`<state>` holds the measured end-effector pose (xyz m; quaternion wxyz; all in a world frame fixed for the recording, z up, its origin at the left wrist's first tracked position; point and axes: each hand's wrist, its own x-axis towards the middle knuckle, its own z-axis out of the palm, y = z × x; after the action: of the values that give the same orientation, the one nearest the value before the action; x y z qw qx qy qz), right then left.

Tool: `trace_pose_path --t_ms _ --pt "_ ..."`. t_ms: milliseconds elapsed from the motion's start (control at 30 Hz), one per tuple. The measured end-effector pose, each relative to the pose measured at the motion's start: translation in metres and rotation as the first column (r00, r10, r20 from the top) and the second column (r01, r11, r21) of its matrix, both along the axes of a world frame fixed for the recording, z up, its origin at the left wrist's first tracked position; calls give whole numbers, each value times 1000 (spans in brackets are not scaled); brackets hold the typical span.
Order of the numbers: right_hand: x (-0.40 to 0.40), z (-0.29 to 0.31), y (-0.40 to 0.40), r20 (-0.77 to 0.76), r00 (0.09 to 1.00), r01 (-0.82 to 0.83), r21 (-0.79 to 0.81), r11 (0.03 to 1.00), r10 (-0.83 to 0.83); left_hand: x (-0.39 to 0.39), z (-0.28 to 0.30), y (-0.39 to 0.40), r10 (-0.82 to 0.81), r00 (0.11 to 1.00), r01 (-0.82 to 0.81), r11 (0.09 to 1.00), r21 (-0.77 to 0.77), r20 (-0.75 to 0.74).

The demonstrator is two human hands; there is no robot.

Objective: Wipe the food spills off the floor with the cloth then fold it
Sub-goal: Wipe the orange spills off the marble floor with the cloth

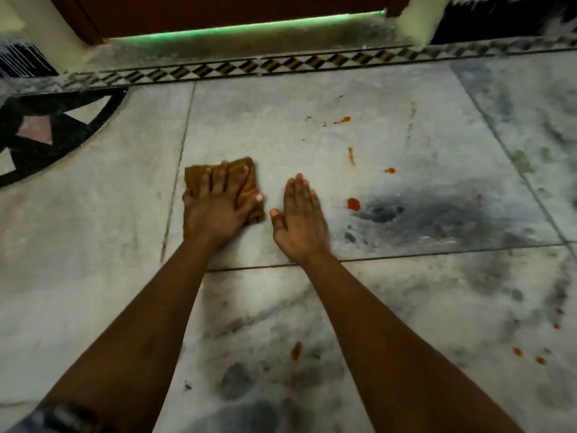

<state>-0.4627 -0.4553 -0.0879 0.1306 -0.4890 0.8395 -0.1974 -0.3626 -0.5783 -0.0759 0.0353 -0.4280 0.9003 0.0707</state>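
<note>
A small brown cloth (199,178), bunched into a rough square, lies on the grey marble floor (312,145). My left hand (215,207) presses down flat on the cloth, fingers spread over it. Just to its right, my right hand (299,214) rests palm-down on the bare floor, fingers straight and together, holding nothing. Red-orange food spills dot the floor: a blob (353,204) right of my right hand, a streak (351,156), a spot (389,170), splatter (342,120) farther off, and a smear (296,350) between my forearms.
More red drops (530,354) lie at the lower right. A patterned tile border (281,67) runs across the far floor before a doorway threshold (249,39) with a green-lit gap. A black inlay pattern (46,132) sits at left. Dark grey veining marks the marble.
</note>
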Motion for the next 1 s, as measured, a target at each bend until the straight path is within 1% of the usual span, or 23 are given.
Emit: trace_pose_path --t_ms 67,100,167,233,267,333,433,500,567,667,733,833,933,967,1000 --pt "-11 4 25 66 995 -75 -45 996 78 16 0 38 -3 1000 3 1000 -30 15" --pt "-18 4 42 54 996 -68 -60 996 71 21 1 55 -3 999 4 1000 -31 33" --pt "-42 2 84 -23 996 80 -121 989 -83 21 4 85 0 996 0 1000 4 84" --pt "-73 -1 121 -96 950 273 -212 938 -298 9 5 104 17 994 -20 999 25 109" --pt "-87 -3 135 -112 918 355 -197 914 -381 0 5 108 23 994 -27 999 35 111" --pt "-107 -8 154 -140 875 454 -93 886 -463 -23 7 111 15 995 -19 999 34 103" --pt "-114 -16 160 -195 868 463 -11 886 -456 -69 3 108 -33 996 30 999 34 80" --pt "-113 -18 158 -211 868 459 -5 889 -449 -105 4 116 -101 993 98 994 40 61" --pt "-115 -19 158 -223 861 463 -25 886 -457 -130 2 131 -203 977 201 979 39 64" --pt "-115 -18 158 -212 860 470 -29 882 -465 -118 -2 143 -386 921 389 921 -37 56" --pt "-114 -17 158 -215 861 468 -23 883 -462 -95 -5 139 -442 897 441 896 -59 -12" --pt "-114 -17 159 -212 857 476 -22 879 -469 -93 -5 122 -404 914 403 914 -50 -16" --pt "-114 -18 158 -198 859 478 -20 878 -473 -123 -3 122 -254 967 255 967 -25 31" --pt "-114 -17 158 -195 859 480 -15 877 -473 -130 -3 124 -225 973 226 974 -25 48" --pt "-114 -17 158 -194 858 482 -10 876 -475 -134 -3 127 -235 970 238 971 -40 58"
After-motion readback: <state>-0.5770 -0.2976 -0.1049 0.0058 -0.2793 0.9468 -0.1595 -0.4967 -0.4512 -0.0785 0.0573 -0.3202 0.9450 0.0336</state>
